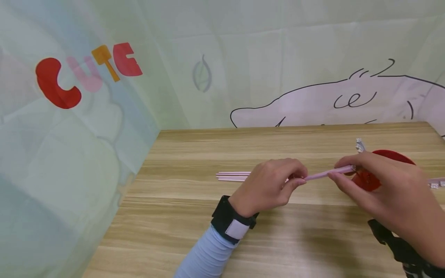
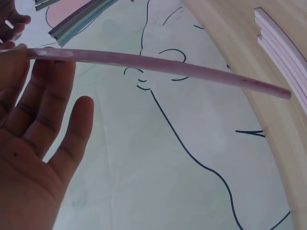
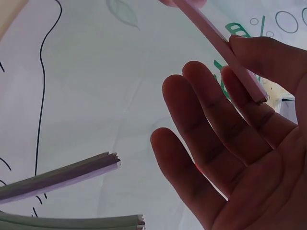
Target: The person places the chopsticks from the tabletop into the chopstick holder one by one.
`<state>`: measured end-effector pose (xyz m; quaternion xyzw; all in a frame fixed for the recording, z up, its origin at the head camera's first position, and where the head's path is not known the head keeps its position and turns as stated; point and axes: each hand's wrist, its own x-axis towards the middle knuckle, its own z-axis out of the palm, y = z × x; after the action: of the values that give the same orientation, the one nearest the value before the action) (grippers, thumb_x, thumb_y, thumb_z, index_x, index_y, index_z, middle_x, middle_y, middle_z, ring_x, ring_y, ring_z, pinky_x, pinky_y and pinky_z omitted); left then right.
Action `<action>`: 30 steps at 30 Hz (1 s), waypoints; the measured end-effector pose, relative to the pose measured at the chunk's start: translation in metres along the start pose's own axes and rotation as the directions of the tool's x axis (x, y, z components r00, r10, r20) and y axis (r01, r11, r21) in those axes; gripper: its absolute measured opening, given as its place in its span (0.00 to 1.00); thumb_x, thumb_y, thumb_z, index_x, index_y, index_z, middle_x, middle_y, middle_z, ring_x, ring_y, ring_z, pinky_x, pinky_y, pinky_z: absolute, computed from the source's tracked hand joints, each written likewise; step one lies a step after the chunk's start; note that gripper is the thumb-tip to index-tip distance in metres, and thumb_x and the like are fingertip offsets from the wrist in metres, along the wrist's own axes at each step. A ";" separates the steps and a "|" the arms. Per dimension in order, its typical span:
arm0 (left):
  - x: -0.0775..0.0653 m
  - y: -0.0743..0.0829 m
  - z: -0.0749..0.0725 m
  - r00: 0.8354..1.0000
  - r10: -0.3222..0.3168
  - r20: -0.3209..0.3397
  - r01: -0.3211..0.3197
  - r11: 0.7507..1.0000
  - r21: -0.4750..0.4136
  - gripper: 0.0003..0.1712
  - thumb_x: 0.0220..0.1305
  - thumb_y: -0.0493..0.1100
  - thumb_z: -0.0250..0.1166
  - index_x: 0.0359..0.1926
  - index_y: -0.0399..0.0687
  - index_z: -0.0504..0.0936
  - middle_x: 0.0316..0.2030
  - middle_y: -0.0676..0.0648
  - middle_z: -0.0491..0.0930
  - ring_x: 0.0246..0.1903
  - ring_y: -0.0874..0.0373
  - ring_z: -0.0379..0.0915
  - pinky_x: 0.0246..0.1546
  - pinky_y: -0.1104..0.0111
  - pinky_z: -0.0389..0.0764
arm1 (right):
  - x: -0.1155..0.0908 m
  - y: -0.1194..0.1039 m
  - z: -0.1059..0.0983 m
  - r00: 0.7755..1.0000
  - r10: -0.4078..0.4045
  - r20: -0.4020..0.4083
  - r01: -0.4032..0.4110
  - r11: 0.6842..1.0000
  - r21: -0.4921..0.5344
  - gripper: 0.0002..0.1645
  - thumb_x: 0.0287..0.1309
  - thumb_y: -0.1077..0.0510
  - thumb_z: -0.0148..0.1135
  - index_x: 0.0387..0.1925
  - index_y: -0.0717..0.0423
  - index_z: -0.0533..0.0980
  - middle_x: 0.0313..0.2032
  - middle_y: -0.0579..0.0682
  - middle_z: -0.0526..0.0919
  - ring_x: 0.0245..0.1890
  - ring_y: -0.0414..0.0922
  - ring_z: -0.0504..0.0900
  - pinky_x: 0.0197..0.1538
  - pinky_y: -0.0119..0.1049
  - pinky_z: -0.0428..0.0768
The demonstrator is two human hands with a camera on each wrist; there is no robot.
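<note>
Between my two hands runs a slim pink chopstick (image 1: pixel 318 175), nearly level above the table. My left hand (image 1: pixel 269 185) pinches it with thumb and fingertips, and in the left wrist view its tapered end (image 2: pixel 216 74) reaches out past them. My right hand (image 1: pixel 399 185) pinches the thicker, square end (image 3: pixel 244 79) between thumb and index finger, the other fingers loosely spread. Just behind the left hand, several pink chopsticks (image 1: pixel 232 176) lie side by side on the table. A round red dish (image 1: pixel 396 155) is partly hidden behind the right hand.
Near the red dish, chopsticks with silvery ends (image 1: pixel 359 144) stick up, and others (image 1: pixel 436 183) show at the right edge. The right wrist view shows a purple bundle (image 3: pixel 62 179) and a greenish bundle (image 3: pixel 72 222). A printed cloth (image 1: pixel 208 96) hangs behind the wooden table (image 1: pixel 167 216).
</note>
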<state>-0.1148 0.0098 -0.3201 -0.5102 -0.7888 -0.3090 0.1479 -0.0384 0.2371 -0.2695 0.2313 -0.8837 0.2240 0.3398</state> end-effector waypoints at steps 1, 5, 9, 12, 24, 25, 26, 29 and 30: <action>0.000 0.000 -0.001 1.000 0.003 0.001 -0.003 1.000 0.003 0.06 0.69 0.39 0.66 0.44 0.43 0.80 0.32 0.53 0.80 0.29 0.67 0.70 0.34 0.83 0.70 | 0.000 0.000 0.001 1.000 -0.007 -0.001 0.007 1.000 0.023 0.34 0.63 0.25 0.53 0.34 0.50 0.84 0.28 0.41 0.85 0.29 0.31 0.74 0.37 0.19 0.72; 0.000 0.001 -0.002 0.999 0.044 -0.024 -0.044 0.999 0.007 0.06 0.69 0.40 0.66 0.44 0.43 0.80 0.34 0.54 0.81 0.32 0.70 0.72 0.38 0.83 0.71 | 0.001 -0.001 0.002 0.999 -0.031 0.036 0.026 0.993 0.116 0.29 0.60 0.29 0.61 0.36 0.49 0.84 0.30 0.38 0.85 0.30 0.27 0.75 0.37 0.19 0.75; 0.001 0.002 -0.001 0.995 0.076 -0.058 -0.077 0.997 -0.013 0.06 0.69 0.39 0.67 0.43 0.42 0.80 0.35 0.53 0.82 0.35 0.71 0.75 0.41 0.83 0.72 | 0.003 -0.002 0.003 0.996 -0.057 0.066 0.046 0.986 0.159 0.27 0.60 0.30 0.61 0.38 0.48 0.85 0.33 0.38 0.86 0.32 0.29 0.80 0.44 0.17 0.74; 0.001 0.001 -0.001 0.995 0.075 -0.062 -0.077 0.997 -0.029 0.06 0.69 0.40 0.66 0.43 0.42 0.81 0.35 0.53 0.82 0.36 0.71 0.76 0.42 0.83 0.72 | 0.002 -0.001 0.002 0.997 -0.070 0.038 0.064 0.988 0.138 0.31 0.63 0.29 0.56 0.38 0.50 0.85 0.33 0.41 0.87 0.32 0.30 0.79 0.46 0.16 0.73; -0.003 -0.011 -0.001 0.999 -0.044 -0.024 0.045 0.998 0.045 0.04 0.69 0.40 0.65 0.43 0.46 0.82 0.34 0.55 0.83 0.34 0.67 0.77 0.36 0.80 0.73 | -0.010 0.005 -0.020 0.986 0.140 0.088 -0.142 0.990 0.019 0.28 0.41 0.63 0.83 0.48 0.46 0.84 0.40 0.45 0.86 0.38 0.45 0.85 0.46 0.13 0.69; -0.004 -0.012 -0.001 0.998 -0.056 -0.013 0.057 0.997 0.051 0.05 0.69 0.40 0.65 0.43 0.46 0.82 0.34 0.55 0.83 0.34 0.66 0.77 0.36 0.80 0.73 | -0.010 0.005 -0.021 0.986 0.143 0.087 -0.145 0.989 0.023 0.28 0.41 0.63 0.83 0.48 0.47 0.84 0.41 0.45 0.86 0.39 0.48 0.86 0.46 0.13 0.69; -0.005 -0.013 -0.001 0.998 -0.070 -0.001 0.070 0.996 0.059 0.04 0.70 0.41 0.64 0.43 0.47 0.82 0.34 0.55 0.82 0.34 0.66 0.77 0.36 0.79 0.73 | -0.010 0.005 -0.021 0.986 0.144 0.087 -0.146 0.989 0.022 0.29 0.41 0.63 0.83 0.49 0.47 0.84 0.41 0.46 0.87 0.39 0.49 0.86 0.47 0.13 0.69; -0.007 -0.017 0.000 0.993 -0.116 0.035 0.112 0.990 0.091 0.05 0.70 0.42 0.64 0.44 0.47 0.82 0.35 0.55 0.83 0.34 0.66 0.77 0.35 0.79 0.73 | -0.011 0.005 -0.022 0.985 0.154 0.072 -0.156 0.987 0.023 0.29 0.42 0.64 0.82 0.49 0.46 0.84 0.41 0.46 0.87 0.39 0.46 0.85 0.48 0.13 0.69; -0.008 -0.018 0.001 0.990 -0.132 0.047 0.126 0.986 0.106 0.05 0.71 0.43 0.64 0.44 0.48 0.82 0.35 0.55 0.83 0.34 0.66 0.77 0.35 0.79 0.73 | -0.011 0.005 -0.022 0.986 0.158 0.061 -0.160 0.987 0.029 0.28 0.43 0.64 0.82 0.49 0.46 0.85 0.41 0.47 0.87 0.39 0.42 0.85 0.47 0.13 0.69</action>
<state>-0.1273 -0.0003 -0.3310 -0.4579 -0.8387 -0.2633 0.1323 -0.0228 0.2564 -0.2635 0.1722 -0.9050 0.2582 0.2909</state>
